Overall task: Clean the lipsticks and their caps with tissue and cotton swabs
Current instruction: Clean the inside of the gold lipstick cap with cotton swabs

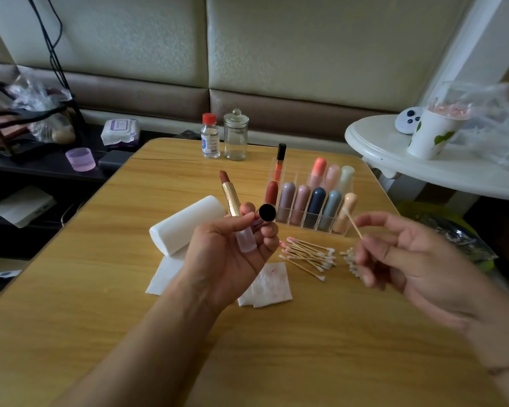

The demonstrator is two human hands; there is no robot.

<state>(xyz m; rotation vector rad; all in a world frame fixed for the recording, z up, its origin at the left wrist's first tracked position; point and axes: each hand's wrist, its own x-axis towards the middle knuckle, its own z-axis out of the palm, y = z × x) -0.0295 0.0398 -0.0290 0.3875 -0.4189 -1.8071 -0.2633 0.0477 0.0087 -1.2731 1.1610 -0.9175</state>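
My left hand (pixel 232 254) holds an open lipstick (pixel 228 195) by its gold barrel, the brown tip pointing up and away, and in the same grip I keep its clear cap (pixel 247 237), dark mouth turned towards me. My right hand (pixel 409 259) pinches a cotton swab (pixel 353 224) near one end, just right of the cap and not touching it. The swab is light and its stick would snap if pressed hard; the lipstick tip is soft and smears, so I judge it best handled by the barrel only. The cap looks smooth and slippery. Below lie loose swabs (pixel 306 255), a stained tissue (pixel 272 284) and a tissue roll (pixel 185 227) on the wooden tabletop (pixel 100 304). A clear rack (pixel 309 201) of capped lipsticks stands beyond, a padded bench behind.
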